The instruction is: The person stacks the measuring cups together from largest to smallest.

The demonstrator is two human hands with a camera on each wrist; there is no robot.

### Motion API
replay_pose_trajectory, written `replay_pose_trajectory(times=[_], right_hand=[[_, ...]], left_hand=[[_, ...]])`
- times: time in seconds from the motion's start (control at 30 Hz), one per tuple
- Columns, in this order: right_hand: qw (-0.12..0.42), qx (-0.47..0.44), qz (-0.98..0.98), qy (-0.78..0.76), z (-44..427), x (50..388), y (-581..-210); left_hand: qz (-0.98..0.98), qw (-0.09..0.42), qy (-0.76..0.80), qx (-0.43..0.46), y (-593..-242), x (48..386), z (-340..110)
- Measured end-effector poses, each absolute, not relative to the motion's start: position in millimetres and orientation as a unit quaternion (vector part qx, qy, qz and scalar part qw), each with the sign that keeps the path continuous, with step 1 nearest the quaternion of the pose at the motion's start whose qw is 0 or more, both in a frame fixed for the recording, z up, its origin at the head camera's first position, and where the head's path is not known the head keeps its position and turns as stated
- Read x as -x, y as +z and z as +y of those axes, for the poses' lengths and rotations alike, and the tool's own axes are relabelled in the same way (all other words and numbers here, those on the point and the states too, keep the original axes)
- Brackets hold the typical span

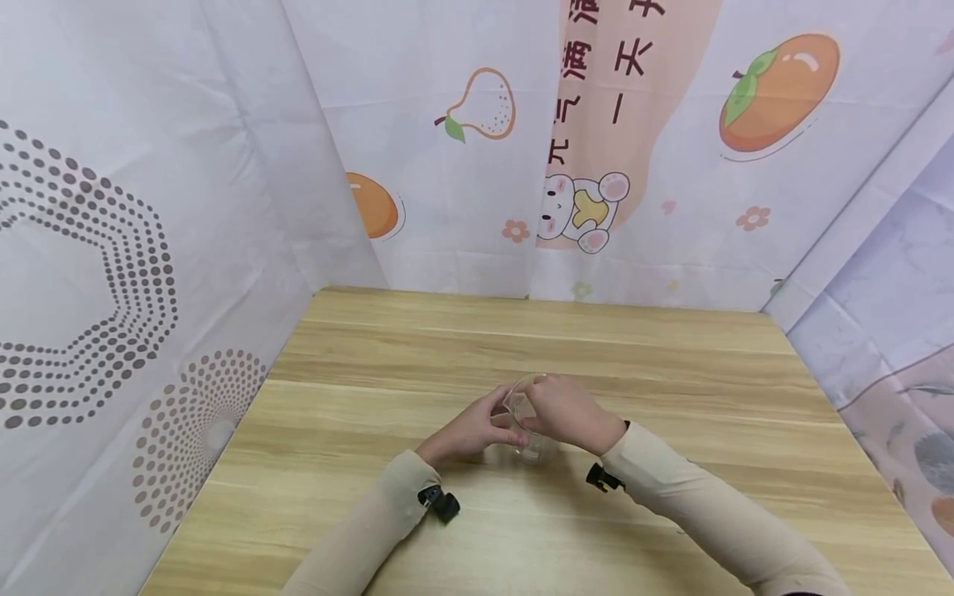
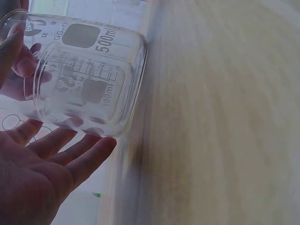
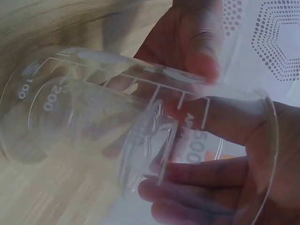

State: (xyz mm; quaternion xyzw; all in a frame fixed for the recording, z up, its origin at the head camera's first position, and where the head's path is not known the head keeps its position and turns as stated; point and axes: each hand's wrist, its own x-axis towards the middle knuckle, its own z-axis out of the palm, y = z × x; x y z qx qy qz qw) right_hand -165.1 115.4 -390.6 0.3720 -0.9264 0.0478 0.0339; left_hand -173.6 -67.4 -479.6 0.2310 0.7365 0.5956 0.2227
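Observation:
A clear glass 500 ml beaker is near the middle of the wooden table, its base at or just above the surface; I cannot tell which. Inside it sits a smaller 100 ml glass beaker, with white markings. My left hand grips the large beaker from the side, thumb and fingers around its wall. From the other side my right hand reaches in through the mouth. In the right wrist view its fingers and thumb hold the small beaker's rim, blurred through the glass.
The wooden table ends at a printed curtain behind, with another patterned curtain along the left side. Black clips are on both sleeves near the wrists.

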Motion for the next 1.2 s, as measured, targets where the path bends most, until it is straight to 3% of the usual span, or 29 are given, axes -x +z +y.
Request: replay_pose_trajectory(times=[1.2], right_hand=[[0.025,-0.354,-0.933,0.055,111.7,167.0,-392.3]], left_hand=[[0.748,0.224,0.582,-0.226,-479.6,175.0,-67.8]])
